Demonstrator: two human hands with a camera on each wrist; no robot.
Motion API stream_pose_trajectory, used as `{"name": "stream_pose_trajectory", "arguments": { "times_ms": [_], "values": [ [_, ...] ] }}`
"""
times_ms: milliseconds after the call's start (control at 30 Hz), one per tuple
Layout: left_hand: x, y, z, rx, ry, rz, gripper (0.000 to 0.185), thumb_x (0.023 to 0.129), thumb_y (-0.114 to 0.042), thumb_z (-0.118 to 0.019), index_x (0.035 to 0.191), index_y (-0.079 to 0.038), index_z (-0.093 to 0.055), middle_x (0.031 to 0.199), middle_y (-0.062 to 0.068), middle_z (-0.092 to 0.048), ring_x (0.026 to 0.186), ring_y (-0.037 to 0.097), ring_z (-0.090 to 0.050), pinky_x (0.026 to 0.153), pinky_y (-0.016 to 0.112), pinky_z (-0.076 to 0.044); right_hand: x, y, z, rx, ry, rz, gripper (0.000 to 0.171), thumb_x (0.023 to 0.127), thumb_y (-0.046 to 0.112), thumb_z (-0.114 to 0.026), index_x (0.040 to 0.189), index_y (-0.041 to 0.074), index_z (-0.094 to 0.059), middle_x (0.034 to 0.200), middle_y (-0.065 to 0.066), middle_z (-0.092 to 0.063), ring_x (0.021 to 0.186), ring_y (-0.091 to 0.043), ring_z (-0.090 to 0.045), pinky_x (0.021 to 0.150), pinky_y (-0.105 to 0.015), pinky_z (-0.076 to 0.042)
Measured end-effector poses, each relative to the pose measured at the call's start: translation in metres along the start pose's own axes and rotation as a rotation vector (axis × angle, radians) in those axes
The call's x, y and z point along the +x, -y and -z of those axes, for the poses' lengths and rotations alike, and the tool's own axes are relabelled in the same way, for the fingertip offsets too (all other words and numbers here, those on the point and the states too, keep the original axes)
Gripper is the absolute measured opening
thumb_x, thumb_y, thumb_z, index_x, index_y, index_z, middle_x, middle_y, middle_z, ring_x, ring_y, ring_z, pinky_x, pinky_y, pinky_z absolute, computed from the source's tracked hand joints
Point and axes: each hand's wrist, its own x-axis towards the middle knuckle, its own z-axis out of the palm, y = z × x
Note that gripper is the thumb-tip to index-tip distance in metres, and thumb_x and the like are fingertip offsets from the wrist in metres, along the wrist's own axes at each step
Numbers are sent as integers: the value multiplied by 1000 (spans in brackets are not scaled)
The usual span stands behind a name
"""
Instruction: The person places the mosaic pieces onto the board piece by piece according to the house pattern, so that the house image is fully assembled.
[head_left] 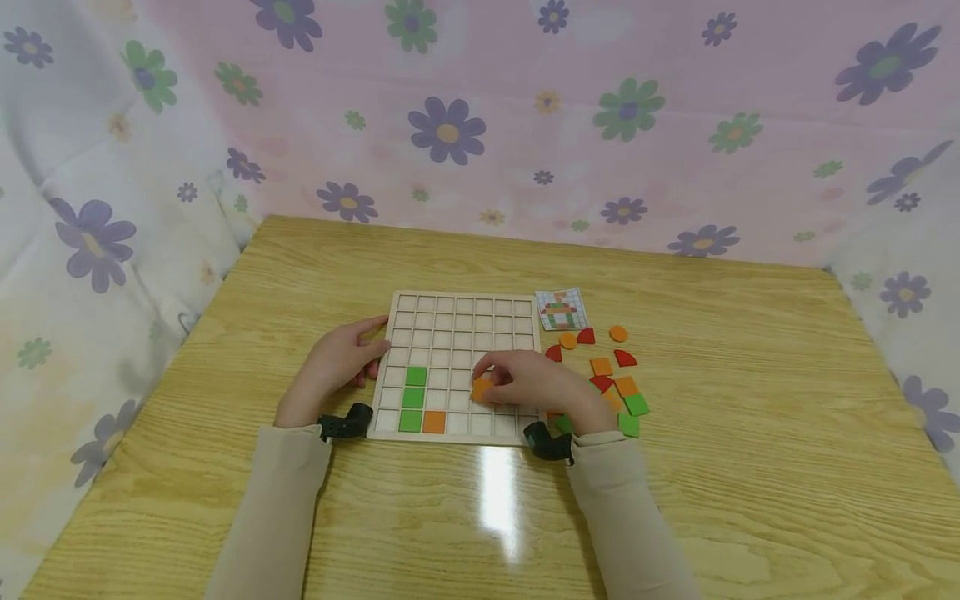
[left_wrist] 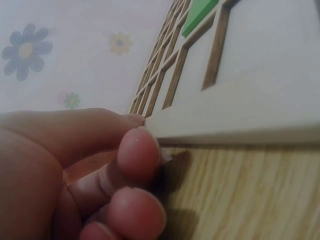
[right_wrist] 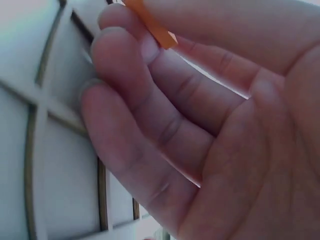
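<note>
A pale wooden grid board (head_left: pixel 457 321) lies on the table, with three green squares (head_left: pixel 415 397) stacked in its left part and an orange square (head_left: pixel 434 422) in the bottom row. My right hand (head_left: pixel 525 385) hovers over the board's lower right and pinches an orange tile (head_left: pixel 482 388) (right_wrist: pixel 152 26) between thumb and fingers. My left hand (head_left: pixel 341 360) rests against the board's left edge (left_wrist: pixel 220 131), fingertips (left_wrist: pixel 137 152) touching its side. Loose orange, red and green tiles (head_left: pixel 611 375) lie scattered right of the board.
A small pattern card (head_left: pixel 560 309) lies by the board's top right corner. The wooden table (head_left: pixel 750 433) is walled on three sides by a flowered cloth (head_left: pixel 480 125). A bright glare spot (head_left: pixel 498 492) sits near the front.
</note>
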Motion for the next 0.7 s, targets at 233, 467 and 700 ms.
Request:
{"name": "stream_pose_trajectory", "arguments": {
  "times_ms": [233,467,700],
  "values": [
    [0,-1,0,10,3,-2,53,94,-35,-51,143,-23,-35,60,5,-58,45,18,-51,48,31,-46,1,12,-10,-28,27,67,19,85,27,-67,102,28,-61,88,10,-60,81,-10,-54,75,-28,-45],
    [0,-1,0,-9,14,-7,53,94,-35,-51,143,-24,-34,63,6,-59,46,18,-51,49,32,-48,3,24,-19,-103,49,140,14,84,24,-68,97,26,-63,80,9,-57,75,-10,-51,69,-26,-44],
    [0,0,0,-4,3,-5,52,94,-35,-51,143,-24,-35,62,6,-58,47,17,-50,48,31,-47,3,31,-24,-221,39,210,12,84,22,-68,95,24,-68,83,9,-54,76,-9,-48,69,-24,-43]
  ]
}}
